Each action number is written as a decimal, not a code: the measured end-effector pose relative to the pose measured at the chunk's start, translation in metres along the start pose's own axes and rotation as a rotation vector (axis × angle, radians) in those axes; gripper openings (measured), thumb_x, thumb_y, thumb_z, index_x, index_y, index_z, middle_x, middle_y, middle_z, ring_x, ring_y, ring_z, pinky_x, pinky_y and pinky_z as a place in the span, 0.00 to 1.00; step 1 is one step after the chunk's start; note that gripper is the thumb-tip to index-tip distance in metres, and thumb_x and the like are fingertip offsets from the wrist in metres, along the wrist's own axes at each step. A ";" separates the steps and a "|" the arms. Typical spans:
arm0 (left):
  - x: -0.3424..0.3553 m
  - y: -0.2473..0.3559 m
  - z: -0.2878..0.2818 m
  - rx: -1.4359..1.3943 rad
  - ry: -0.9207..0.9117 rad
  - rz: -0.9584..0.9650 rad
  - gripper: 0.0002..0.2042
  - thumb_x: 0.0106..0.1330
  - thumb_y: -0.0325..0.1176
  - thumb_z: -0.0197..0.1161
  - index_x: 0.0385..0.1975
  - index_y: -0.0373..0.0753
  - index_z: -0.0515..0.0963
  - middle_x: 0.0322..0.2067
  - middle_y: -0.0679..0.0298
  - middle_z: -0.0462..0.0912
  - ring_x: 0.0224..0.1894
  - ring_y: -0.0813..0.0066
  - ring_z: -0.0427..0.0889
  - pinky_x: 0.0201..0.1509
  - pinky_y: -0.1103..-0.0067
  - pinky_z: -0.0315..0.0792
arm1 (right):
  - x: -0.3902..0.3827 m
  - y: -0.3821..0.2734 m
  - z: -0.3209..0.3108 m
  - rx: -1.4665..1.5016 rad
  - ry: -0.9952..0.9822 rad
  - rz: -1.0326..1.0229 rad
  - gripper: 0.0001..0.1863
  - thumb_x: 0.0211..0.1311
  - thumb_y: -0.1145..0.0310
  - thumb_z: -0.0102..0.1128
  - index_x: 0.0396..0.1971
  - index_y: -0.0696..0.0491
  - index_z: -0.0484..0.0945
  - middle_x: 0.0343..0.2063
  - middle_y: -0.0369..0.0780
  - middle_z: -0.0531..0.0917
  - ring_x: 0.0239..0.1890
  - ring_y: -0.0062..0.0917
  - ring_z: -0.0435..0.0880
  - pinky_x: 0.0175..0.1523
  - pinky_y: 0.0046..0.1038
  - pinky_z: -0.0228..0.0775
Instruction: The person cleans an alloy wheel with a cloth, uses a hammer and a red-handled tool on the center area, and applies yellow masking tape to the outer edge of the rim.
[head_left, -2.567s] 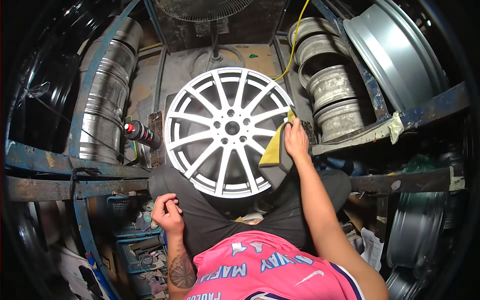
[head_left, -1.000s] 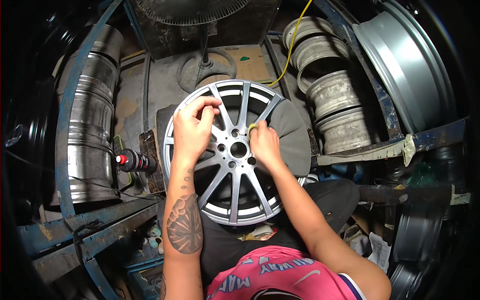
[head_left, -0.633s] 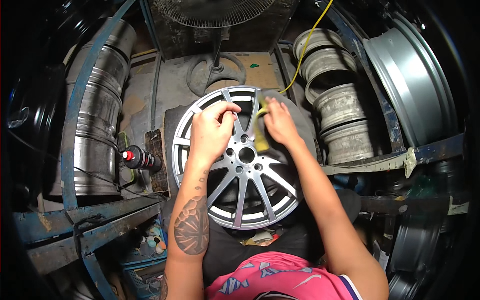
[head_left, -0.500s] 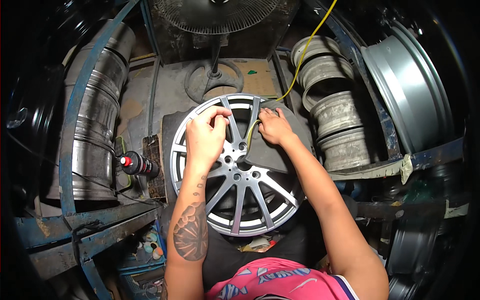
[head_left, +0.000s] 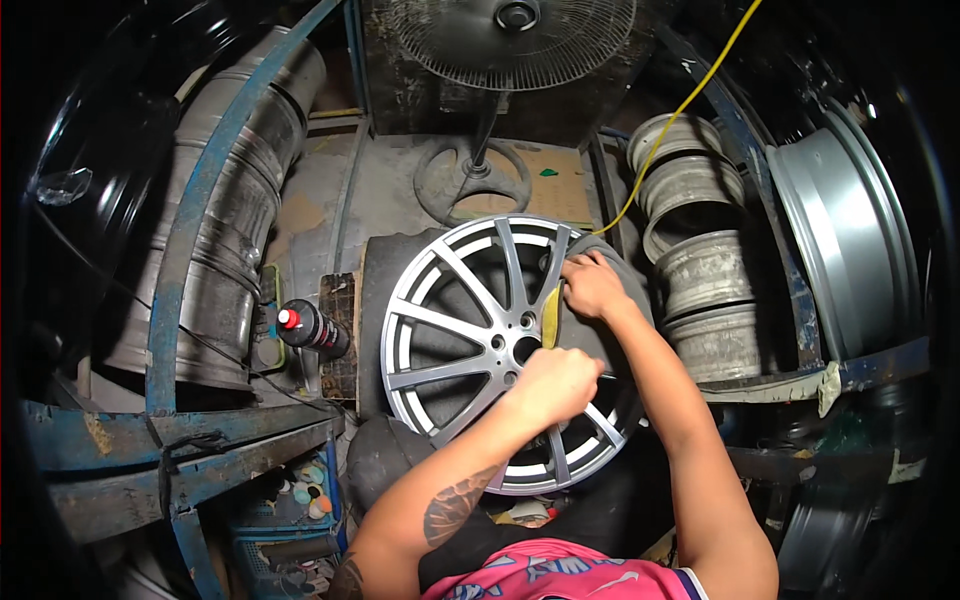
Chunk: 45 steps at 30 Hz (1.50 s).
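Note:
A silver multi-spoke wheel rim [head_left: 444,437] lies on a dark padded support [head_left: 375,285] before my knees. My right hand [head_left: 593,284] has its fingers curled on a grey and yellow cloth [head_left: 550,318] at the rim's upper right. My left hand [head_left: 556,382] is closed over the rim just below the centre bore, beside the hanging cloth; what its fingers hold, if anything, is hidden. A dark bottle with a red cap [head_left: 315,327] stands to the left of the rim.
Stacked rims line the left [head_left: 200,310] and right [head_left: 697,270] sides, with a large silver rim [head_left: 845,235] farther right. A fan [head_left: 515,60] stands behind. A yellow cord [head_left: 676,114] runs down on the right. Rusty blue metal frames [head_left: 160,370] and baskets [head_left: 275,545] surround my legs.
My left hand has moved from the rim's upper left down and right to below the hub. My right hand is still on the cloth. The view has shifted slightly.

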<state>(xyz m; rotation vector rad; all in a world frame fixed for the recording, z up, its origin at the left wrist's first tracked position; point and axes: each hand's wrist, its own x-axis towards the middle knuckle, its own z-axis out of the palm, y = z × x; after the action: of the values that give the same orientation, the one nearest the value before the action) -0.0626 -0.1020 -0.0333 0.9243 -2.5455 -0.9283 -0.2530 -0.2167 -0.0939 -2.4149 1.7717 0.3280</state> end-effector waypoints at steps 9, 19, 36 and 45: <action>0.001 -0.014 -0.009 0.000 0.135 -0.028 0.06 0.63 0.32 0.60 0.31 0.37 0.81 0.28 0.53 0.85 0.33 0.53 0.87 0.36 0.61 0.81 | 0.009 0.002 0.005 0.175 0.230 0.210 0.17 0.66 0.64 0.48 0.51 0.54 0.76 0.53 0.48 0.82 0.63 0.38 0.76 0.71 0.64 0.48; -0.002 -0.016 0.000 -0.034 0.042 -0.042 0.08 0.63 0.32 0.59 0.33 0.37 0.84 0.27 0.51 0.86 0.33 0.51 0.87 0.38 0.61 0.81 | 0.018 -0.001 -0.020 0.490 0.696 0.438 0.14 0.74 0.64 0.42 0.48 0.55 0.73 0.32 0.57 0.85 0.40 0.54 0.85 0.53 0.53 0.71; 0.006 0.002 -0.038 -0.616 0.383 0.016 0.10 0.66 0.31 0.59 0.38 0.33 0.84 0.29 0.52 0.86 0.31 0.55 0.87 0.37 0.67 0.79 | 0.064 0.006 0.029 0.209 0.624 0.438 0.28 0.65 0.47 0.56 0.52 0.54 0.82 0.52 0.50 0.84 0.59 0.42 0.80 0.65 0.40 0.66; 0.009 -0.006 -0.041 -0.338 0.660 -0.198 0.10 0.68 0.33 0.59 0.37 0.37 0.85 0.31 0.56 0.88 0.29 0.64 0.87 0.35 0.71 0.79 | 0.120 -0.198 -0.003 0.176 0.369 -0.331 0.27 0.71 0.44 0.47 0.48 0.51 0.85 0.50 0.44 0.85 0.57 0.42 0.80 0.70 0.43 0.61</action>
<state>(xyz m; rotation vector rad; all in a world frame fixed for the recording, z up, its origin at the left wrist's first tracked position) -0.0486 -0.1308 -0.0058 1.1506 -1.7129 -0.8806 -0.0293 -0.2681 -0.1253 -2.7001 1.3982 -0.3137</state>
